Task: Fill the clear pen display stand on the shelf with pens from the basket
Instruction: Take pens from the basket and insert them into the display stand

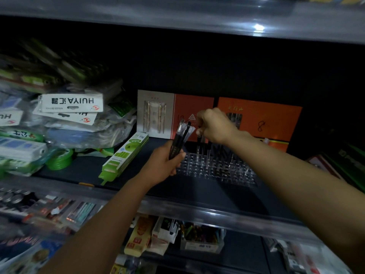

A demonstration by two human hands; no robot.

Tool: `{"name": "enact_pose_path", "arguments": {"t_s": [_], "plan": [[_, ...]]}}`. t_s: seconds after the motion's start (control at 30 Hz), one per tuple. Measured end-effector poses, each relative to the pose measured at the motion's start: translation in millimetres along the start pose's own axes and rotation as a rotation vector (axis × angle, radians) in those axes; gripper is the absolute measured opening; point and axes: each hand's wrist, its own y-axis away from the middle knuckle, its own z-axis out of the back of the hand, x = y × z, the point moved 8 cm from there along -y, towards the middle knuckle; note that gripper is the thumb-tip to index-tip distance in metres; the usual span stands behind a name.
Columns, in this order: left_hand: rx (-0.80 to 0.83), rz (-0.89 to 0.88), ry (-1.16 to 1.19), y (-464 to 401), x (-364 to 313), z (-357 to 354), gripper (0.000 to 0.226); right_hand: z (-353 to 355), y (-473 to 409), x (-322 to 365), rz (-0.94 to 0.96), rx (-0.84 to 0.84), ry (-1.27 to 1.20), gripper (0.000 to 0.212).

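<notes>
The pen could miss its hole or knock the few pens (203, 149) standing at the far left of the clear stand (215, 167) on the shelf, since the right hand (214, 125) pinches it from above while the left hand (164, 165) grips a bundle of pens (180, 139).

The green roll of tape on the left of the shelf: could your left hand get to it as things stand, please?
Probably not freely: the left hand grips a bundle of pens. The way across the shelf to the green tape looks unobstructed.
</notes>
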Motion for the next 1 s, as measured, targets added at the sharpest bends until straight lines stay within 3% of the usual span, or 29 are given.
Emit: {"name": "enact_pose_path", "arguments": {"t_s": [0.2, 0.33, 0.53, 0.8, 1.0], "plan": [[0.003, -0.004, 0.004, 2, 0, 0, 0.008, -1, -5, 2, 0.001, -0.044, 0.050, 0.036], [0.005, 0.006, 0.000, 3, 2, 1, 0.007, 0, -6, -3, -0.023, -0.049, 0.008, 0.019], [0.012, 0.020, 0.007, 4, 1, -2, 0.005, 0, -7, -6, -0.024, -0.015, 0.000, 0.012], [0.018, 0.019, 0.002, 5, 1, -2, 0.005, -12, -7, -3, 0.042, -0.001, 0.047, 0.013], [0.028, 0.013, 0.008, 6, 0, -2, 0.005, -2, -2, 0, 0.077, 0.012, -0.055, 0.011]]}}
